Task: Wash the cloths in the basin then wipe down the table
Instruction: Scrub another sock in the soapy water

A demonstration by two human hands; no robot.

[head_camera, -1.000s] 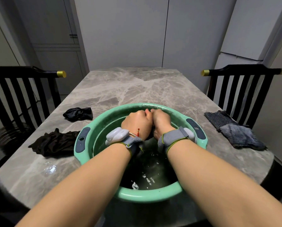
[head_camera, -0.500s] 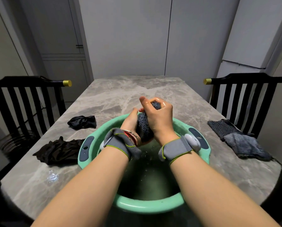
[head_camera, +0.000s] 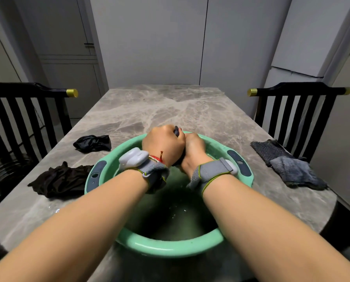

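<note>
A green basin (head_camera: pixel 168 246) with water stands on the near end of the marble table (head_camera: pixel 160 110). Over its far side my left hand (head_camera: pixel 163 143) and my right hand (head_camera: pixel 192 148) are pressed together, both gripping a dark grey cloth (head_camera: pixel 176 131). Only a small tip of that cloth shows between my fists; the rest is hidden inside them. Two black cloths lie left of the basin, a small one (head_camera: pixel 92 143) farther away and a larger one (head_camera: pixel 58 181) nearer. Grey cloths (head_camera: pixel 288 163) lie to the right.
Black slatted chairs stand at the left (head_camera: pixel 23 119) and right (head_camera: pixel 296 110) sides of the table. A small wet patch (head_camera: pixel 54 209) glistens on the tabletop near the larger black cloth. Grey cabinet doors (head_camera: pixel 149 41) close off the far end.
Half a second ago both hands held the grey cloth lifted and exposed above the basin. Now they have turned knuckles-up and dropped toward the rim, wrapped tightly over the cloth.
</note>
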